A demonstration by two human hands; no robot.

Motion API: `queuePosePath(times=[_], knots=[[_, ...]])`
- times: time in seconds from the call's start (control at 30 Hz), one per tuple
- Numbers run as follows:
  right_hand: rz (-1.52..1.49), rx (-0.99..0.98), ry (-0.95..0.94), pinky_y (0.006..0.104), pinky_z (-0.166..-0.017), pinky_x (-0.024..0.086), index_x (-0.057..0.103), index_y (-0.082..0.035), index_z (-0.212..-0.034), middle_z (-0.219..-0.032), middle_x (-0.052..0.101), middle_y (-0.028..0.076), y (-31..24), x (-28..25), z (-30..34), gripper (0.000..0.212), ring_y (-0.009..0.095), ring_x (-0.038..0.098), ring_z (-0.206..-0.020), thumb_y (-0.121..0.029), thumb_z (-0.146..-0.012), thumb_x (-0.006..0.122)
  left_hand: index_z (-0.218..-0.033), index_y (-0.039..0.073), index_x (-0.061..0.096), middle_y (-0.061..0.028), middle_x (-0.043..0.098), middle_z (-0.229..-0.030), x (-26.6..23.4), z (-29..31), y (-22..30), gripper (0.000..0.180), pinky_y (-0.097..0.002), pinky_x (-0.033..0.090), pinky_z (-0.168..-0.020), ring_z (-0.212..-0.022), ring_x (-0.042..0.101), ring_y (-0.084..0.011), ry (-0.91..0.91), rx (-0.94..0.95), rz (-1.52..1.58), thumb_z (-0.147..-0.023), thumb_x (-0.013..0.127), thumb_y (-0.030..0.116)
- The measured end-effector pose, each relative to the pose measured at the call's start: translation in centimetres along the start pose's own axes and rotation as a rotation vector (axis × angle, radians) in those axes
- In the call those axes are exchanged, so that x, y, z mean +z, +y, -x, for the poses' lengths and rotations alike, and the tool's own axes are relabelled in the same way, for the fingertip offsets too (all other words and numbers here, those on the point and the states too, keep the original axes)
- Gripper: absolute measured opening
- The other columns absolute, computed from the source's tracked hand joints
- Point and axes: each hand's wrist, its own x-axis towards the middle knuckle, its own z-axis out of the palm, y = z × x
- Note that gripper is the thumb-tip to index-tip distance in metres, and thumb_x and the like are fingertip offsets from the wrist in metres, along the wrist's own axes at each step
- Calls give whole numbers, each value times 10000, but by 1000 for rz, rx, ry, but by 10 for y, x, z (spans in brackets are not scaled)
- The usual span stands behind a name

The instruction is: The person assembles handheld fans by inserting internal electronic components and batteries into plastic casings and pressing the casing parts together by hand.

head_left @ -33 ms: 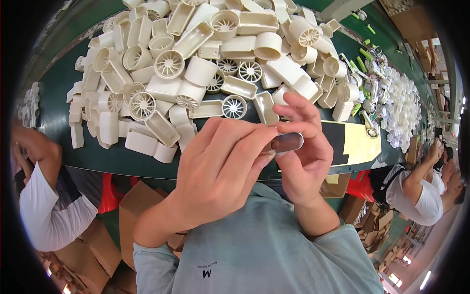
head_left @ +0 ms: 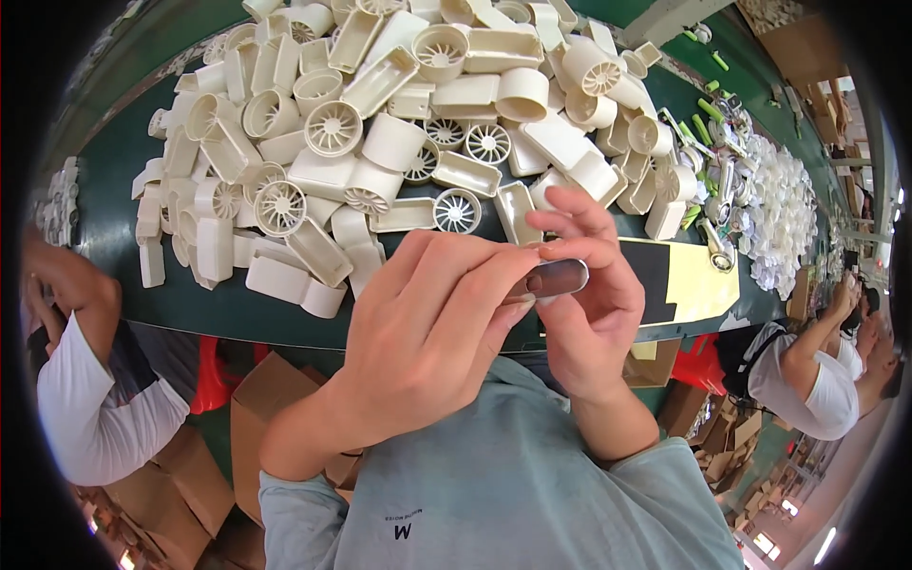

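Dark green tabletop (head_left: 228, 316), edge below hands | cream plastic heap (head_left: 394, 142) beyond | left hand (head_left: 427, 328) pinches glossy grey round-ended piece (head_left: 562, 276) | right hand (head_left: 597, 318) brackets tip, pressure unclear

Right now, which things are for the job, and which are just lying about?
For the job, it seems:
shiny oval piece, pinched by the left hand
right hand, close about it

Lying untouched, though some may belong too:
heaped cream plastic parts
green-and-silver parts
whitish pieces
yellow-and-black sheet
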Motion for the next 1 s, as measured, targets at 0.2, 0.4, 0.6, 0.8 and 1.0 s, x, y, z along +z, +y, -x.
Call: queuePosePath(times=[0.2,0.4,0.6,0.8,1.0], knots=[[-398,351,-48,378,-1019,477,638,-11,-1195,-1316,579,176,-15,0,6,285,230,590,-1202,0,-910,642,-1135,-29,653,-99,619,-991,-7,8,5,422,-364,491,-634,-777,593,-278,-45,-84,42,-734,783,-15],[-393,373,-107,308,-964,502,653,42,-1254,-1304,575,136,-14,-1,6,447,171,615,-1138,183,-850,524,-1135,-25,647,-103,609,-983,-12,10,5,420,-369,487,-638,-778,589,-280,-74,-153,104,-738,780,-16],[-269,320,-199,303,-955,520,658,57,-1260,-1304,573,146,-16,-9,-1,397,177,632,-1130,169,-893,558,-1132,16,663,-116,641,-1034,-22,7,5,375,-368,502,-693,-853,626,-284,-141,-213,174,-780,790,-15],[-224,304,-202,321,-982,534,552,68,-1328,-1321,572,184,-22,-6,-5,399,191,655,-1131,123,-935,598,-1124,27,691,-105,636,-1017,-29,2,5,361,-366,506,-695,-843,624,-279,-152,-225,187,-781,801,1],[-22,-2,-235,358,-962,570,501,53,-1257,-1340,534,258,-16,-11,0,384,254,668,-1109,97,-914,670,-1165,51,694,-85,627,-978,-32,-1,9,403,-359,500,-680,-806,610,-256,-164,-205,206,-779,805,15]])
